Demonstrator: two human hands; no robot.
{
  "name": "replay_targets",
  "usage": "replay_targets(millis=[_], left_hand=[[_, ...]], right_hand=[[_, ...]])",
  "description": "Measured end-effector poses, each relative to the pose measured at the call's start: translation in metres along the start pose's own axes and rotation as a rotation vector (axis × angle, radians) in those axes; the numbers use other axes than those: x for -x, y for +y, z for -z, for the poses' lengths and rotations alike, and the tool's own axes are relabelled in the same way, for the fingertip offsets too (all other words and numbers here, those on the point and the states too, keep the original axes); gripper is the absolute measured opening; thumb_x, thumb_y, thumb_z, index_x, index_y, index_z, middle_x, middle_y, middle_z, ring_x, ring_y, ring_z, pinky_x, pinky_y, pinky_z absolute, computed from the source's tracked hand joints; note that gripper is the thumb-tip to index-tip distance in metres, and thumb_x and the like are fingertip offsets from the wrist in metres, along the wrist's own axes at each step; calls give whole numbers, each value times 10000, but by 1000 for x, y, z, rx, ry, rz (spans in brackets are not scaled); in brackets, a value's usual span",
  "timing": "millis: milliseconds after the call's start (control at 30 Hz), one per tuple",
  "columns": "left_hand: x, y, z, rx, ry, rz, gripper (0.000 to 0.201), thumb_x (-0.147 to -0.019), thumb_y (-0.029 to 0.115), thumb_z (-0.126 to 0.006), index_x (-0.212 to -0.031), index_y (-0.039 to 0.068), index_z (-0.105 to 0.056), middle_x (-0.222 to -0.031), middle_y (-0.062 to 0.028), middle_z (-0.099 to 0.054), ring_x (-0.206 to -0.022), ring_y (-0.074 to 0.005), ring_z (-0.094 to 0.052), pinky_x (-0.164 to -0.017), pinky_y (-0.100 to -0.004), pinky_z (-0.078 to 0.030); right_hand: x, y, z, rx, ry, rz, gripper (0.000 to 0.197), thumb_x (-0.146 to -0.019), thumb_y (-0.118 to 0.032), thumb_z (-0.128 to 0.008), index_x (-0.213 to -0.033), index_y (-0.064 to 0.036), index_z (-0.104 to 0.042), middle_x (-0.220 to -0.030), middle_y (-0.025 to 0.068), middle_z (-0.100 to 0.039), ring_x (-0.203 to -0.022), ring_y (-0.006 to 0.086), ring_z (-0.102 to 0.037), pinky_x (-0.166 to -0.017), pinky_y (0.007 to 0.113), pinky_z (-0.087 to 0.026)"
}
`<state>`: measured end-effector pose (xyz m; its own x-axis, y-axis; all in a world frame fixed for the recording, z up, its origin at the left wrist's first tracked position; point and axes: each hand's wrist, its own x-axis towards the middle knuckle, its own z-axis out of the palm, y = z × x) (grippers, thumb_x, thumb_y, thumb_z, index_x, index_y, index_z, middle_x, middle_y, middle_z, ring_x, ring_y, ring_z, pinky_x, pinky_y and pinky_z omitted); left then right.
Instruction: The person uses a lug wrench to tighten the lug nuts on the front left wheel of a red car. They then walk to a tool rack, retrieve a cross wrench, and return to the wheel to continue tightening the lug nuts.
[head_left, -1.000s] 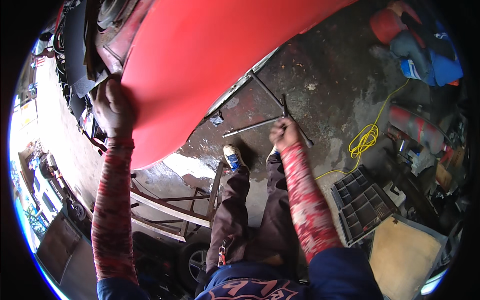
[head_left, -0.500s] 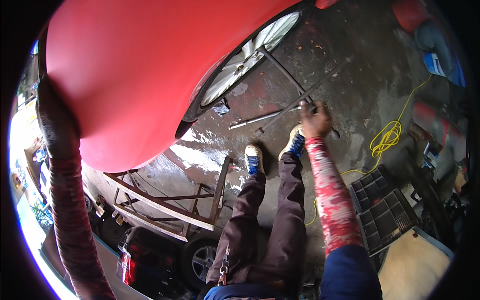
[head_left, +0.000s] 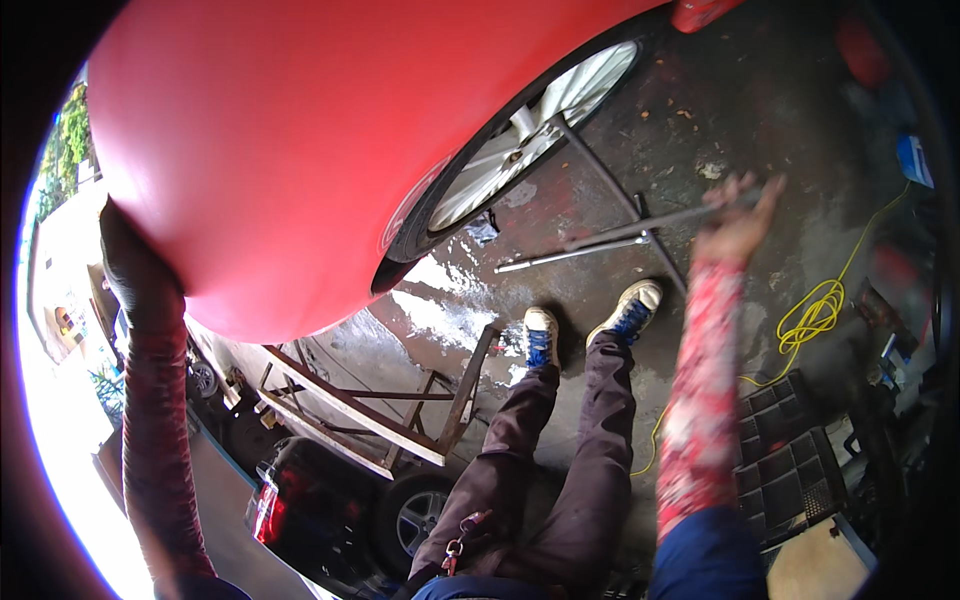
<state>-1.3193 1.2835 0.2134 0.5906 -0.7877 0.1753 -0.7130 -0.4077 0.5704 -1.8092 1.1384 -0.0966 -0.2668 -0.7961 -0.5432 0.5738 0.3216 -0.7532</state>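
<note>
My left hand [head_left: 143,272] lies flat against the red car body [head_left: 280,150] at the far left, its fingers stretched out and in shadow. A dark four-way lug wrench [head_left: 600,178] has one end at the hub of the silver spoked wheel [head_left: 540,135], and its cross arms stick out over the floor. At the outer end of one cross arm is my right hand [head_left: 738,225], slightly blurred, with fingers spread and the palm at the bar. I cannot tell whether the palm presses on it. Behind the wrench, a silver bar [head_left: 570,254] is seen low near the floor.
My shoes [head_left: 540,335] stand just below the wrench. A metal frame stand [head_left: 360,415] and a dark vehicle part with a red light [head_left: 268,512] are at lower left. Yellow cable [head_left: 812,310] lies coiled at right, above black plastic trays [head_left: 790,475].
The lug wrench has turned, and my right hand has moved right and up from near its centre to an arm's end, fingers opening. My left hand stays on the car. The view has shifted.
</note>
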Motion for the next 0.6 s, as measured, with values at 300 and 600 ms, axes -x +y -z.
replay_targets(millis=[300, 600], left_hand=[[-3, 0, -7, 153, 26, 133, 406, -1072, 323, -356, -1294, 17, -504, -1196, -63, -579, -1077, -162, -552, -962, -338, -452], [-1, 3, 9, -221, -121, -225, 257, -1005, 107, -426, -1229, 12, -510, -1149, -64, -579, -1042, -158, -554, -928, -332, -462]], right_hand=[[187, 81, 100, 1353, -1252, 89, 430, -857, -180, -715, -1241, -35, -591, -1246, 176, -614, -1202, 315, -570, -1001, 403, -456], [-14, 86, 75, 1234, -623, -201, 606, -761, -560, -779, -1020, -18, -699, -896, 135, -707, -863, 277, -668, -799, 380, -503]])
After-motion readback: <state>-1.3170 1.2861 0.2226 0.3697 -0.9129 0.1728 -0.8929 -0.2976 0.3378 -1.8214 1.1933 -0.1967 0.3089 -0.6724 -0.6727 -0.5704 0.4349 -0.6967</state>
